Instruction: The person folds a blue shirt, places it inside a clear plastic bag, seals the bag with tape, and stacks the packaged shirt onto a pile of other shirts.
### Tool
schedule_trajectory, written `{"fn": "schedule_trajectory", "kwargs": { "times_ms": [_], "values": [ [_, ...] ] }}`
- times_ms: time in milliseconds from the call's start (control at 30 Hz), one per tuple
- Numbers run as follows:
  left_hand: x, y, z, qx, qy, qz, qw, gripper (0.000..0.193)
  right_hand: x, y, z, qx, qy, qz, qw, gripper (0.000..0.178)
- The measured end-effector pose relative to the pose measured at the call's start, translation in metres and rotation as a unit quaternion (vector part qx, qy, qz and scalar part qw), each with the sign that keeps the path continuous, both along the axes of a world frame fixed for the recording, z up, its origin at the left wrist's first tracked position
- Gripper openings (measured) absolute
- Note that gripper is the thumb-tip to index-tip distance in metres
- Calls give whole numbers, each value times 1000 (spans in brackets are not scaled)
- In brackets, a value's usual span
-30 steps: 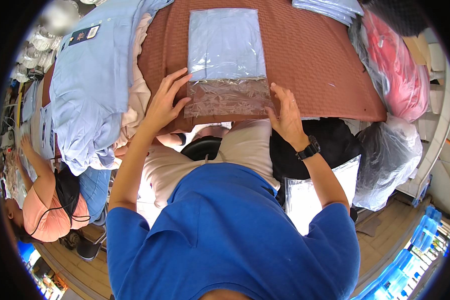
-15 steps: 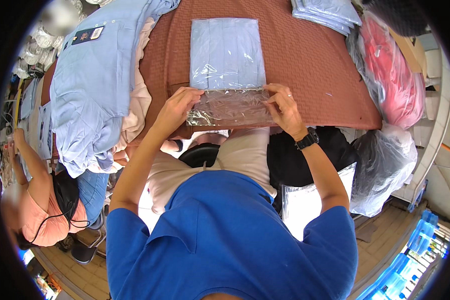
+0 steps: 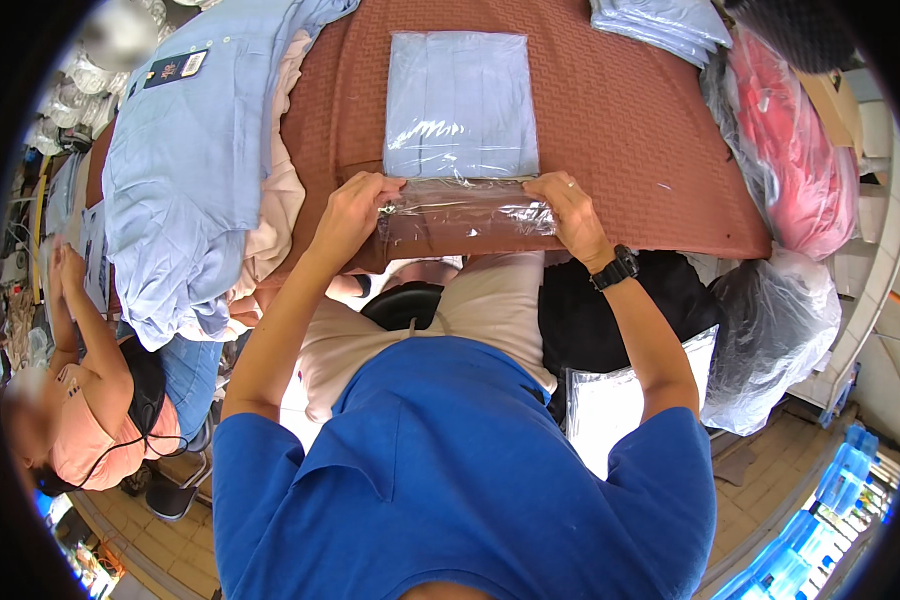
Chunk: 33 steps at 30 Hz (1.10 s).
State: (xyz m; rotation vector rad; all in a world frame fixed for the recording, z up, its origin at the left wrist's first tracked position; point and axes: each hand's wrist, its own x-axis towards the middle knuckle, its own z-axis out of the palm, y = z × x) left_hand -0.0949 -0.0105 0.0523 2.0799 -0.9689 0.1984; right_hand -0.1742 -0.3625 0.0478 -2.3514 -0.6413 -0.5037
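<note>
A folded light blue garment point(image 3: 460, 105) lies flat inside a clear plastic bag point(image 3: 470, 215) on the table in front of me. The bag's unfilled end spreads toward me, down to the table's near edge. My left hand point(image 3: 358, 205) pinches the bag at its left side, just below the garment's near edge. On the other side my right hand point(image 3: 575, 212) pinches the bag at about the same height. A black watch point(image 3: 616, 268) is on my right wrist. Both fingertips partly hide the plastic they grip.
A heap of light blue shirts point(image 3: 195, 160), one with a dark tag, covers the table's left. Bagged blue garments point(image 3: 665, 25) are stacked at the far right. Red goods in clear plastic point(image 3: 795, 150) stand on the right. Another person point(image 3: 100, 400) sits at the left.
My right fingers have closed more tightly on the bag's right side. The bagged garment sits very slightly farther right in view. The other person's hands have moved right and come together.
</note>
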Motion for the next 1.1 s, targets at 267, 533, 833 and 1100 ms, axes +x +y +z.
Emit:
{"fn": "schedule_trajectory", "kwargs": {
  "times_ms": [267, 533, 833, 1100],
  "values": [
    [5, -9, 3, 16, 44, 90, 995, 8, 7, 5, 2, 2, 23, -60, 998, 18],
    [26, -22, -8, -53, 144, 118, 981, 24, 30, 13, 5, 37, 49, -149, 987, 12],
    [36, -26, -10, -22, 169, 152, 973, 30, 53, 17, 2, 57, 196, -231, 951, 33],
    [41, -32, -1, 66, 169, 207, 961, 38, 66, 26, 19, 11, 278, -295, 914, 42]
  ]
}}
